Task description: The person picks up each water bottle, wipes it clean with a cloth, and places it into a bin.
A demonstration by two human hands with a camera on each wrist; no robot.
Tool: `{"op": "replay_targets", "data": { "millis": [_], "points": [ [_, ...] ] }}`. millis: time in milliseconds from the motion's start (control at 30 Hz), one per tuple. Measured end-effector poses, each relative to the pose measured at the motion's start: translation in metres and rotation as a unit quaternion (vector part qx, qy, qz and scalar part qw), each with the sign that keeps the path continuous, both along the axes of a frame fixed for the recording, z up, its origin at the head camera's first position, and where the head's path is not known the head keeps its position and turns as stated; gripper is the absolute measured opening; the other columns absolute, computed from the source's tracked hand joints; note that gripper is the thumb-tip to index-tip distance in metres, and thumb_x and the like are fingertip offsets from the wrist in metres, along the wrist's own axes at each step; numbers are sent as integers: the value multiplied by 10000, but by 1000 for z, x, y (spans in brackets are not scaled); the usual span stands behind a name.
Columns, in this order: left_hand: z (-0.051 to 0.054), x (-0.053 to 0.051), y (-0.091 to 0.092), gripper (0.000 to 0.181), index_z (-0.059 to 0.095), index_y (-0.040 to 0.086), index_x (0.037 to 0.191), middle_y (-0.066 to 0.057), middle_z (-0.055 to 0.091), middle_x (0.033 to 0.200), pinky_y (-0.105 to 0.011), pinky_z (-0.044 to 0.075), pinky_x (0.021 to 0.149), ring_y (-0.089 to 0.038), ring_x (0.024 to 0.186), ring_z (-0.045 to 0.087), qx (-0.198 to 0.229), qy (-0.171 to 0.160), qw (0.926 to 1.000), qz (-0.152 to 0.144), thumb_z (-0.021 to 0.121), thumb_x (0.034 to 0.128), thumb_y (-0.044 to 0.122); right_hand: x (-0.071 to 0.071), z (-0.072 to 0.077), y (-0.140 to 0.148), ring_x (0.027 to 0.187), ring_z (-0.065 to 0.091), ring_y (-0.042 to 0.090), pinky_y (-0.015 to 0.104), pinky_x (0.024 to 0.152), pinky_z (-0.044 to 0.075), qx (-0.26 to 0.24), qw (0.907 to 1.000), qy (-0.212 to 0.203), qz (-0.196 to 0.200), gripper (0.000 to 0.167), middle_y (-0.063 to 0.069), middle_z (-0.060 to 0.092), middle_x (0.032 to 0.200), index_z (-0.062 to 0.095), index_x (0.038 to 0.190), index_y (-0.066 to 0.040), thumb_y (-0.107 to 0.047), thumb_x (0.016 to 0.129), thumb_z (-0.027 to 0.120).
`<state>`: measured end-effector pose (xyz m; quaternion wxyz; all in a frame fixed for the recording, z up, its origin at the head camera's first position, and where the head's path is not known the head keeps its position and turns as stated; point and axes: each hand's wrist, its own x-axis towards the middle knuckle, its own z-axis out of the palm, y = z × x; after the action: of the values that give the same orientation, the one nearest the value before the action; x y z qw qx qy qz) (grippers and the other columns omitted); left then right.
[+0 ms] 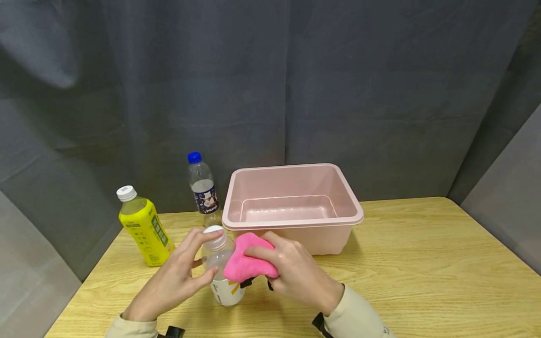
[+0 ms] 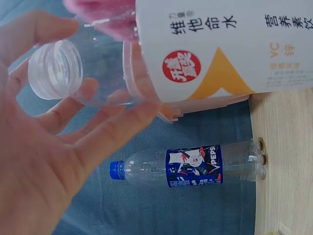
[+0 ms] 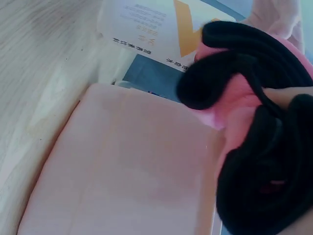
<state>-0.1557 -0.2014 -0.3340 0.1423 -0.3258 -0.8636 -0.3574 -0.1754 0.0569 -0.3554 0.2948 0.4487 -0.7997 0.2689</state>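
Note:
A clear bottle with a white cap and white label [image 1: 227, 292] stands at the front of the table. My left hand [image 1: 175, 277] holds it around the neck and shoulder, with fingers by the cap and the thumb lower down; some fingers show through the clear plastic in the left wrist view. My right hand [image 1: 297, 267] grips a bunched pink cloth [image 1: 249, 263] against the bottle's right side. In the right wrist view the folded cloth shows a black side [image 3: 254, 161]. The bottle's right shoulder is hidden behind the cloth.
Right behind my hands stands a pink plastic bin [image 1: 291, 223] with nothing visible inside. A Pepsi bottle with a blue cap [image 1: 204, 188] stands to its left. Farther left is a yellow-labelled bottle with a white cap [image 1: 145, 230]. A dark curtain [image 1: 359, 94] hangs behind the wooden table [image 1: 422, 267].

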Motion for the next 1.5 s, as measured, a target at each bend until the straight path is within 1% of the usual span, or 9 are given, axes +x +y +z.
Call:
{"op": "replay_targets", "data": {
  "millis": [100,267,600,733,867,967,1133,1300,1500],
  "points": [
    [-1,0,-1,626,522,115,1372,-26,528,1214,-393,617,752,-271,1102,584,-1,67,10000,-7,739,822,-89,0,2,-1,826,645,171,294,706,580,-456,9988,124,128,533,55,640,1071,739,1095,-139,164,668,639],
    [-1,0,-2,642,523,128,1374,-17,530,1211,-383,618,749,-269,1109,583,-8,118,9999,-18,743,813,-94,-1,6,-3,860,640,186,283,742,574,-1028,9939,232,316,522,80,640,1049,742,1125,-88,164,675,658],
    [-2,1,-3,647,522,120,1373,-23,529,1214,-382,617,753,-278,1126,579,-3,131,9999,-1,739,807,-106,0,7,-3,865,638,180,278,734,568,-902,9955,-14,288,506,73,641,1073,744,1130,-103,146,699,658],
    [-1,1,-2,634,521,117,1375,-27,526,1218,-390,617,754,-283,1122,577,-2,76,10000,36,742,820,-94,0,6,-1,828,645,169,297,706,572,-362,9992,-78,140,517,53,643,1075,736,1102,-148,147,682,666],
    [-1,1,-2,628,518,125,1377,-36,525,1221,-390,618,750,-301,1107,592,-40,7,9999,106,749,829,-75,0,2,1,671,548,119,233,559,477,511,9985,-154,-71,509,-4,580,936,714,1042,-203,127,655,701],
    [0,2,-1,629,515,134,1379,-43,526,1227,-393,617,750,-315,1108,599,-68,-40,9999,142,751,832,-68,1,-1,1,638,489,113,213,516,412,1133,9930,-294,-158,480,-19,523,880,716,1016,-216,93,650,745],
    [1,1,0,631,511,139,1382,-43,523,1233,-395,617,752,-313,1115,594,-81,-31,9999,120,752,836,-66,2,-14,-3,675,536,126,251,537,448,1977,9794,-348,-202,429,-25,532,844,720,978,-235,52,664,773],
    [1,1,1,624,514,128,1376,-34,521,1211,-383,618,747,-294,1097,594,-100,93,9999,75,751,833,-67,-1,-27,-6,704,545,92,241,577,445,2360,9697,-596,-204,404,-47,551,831,726,926,-251,56,666,760],
    [0,0,1,621,517,126,1371,-27,520,1203,-383,618,746,-287,1085,599,-83,129,9999,44,749,831,-72,0,-28,-5,693,529,83,232,569,427,2380,9689,-634,-244,405,-54,546,831,732,944,-258,41,674,775]
  ]
}}
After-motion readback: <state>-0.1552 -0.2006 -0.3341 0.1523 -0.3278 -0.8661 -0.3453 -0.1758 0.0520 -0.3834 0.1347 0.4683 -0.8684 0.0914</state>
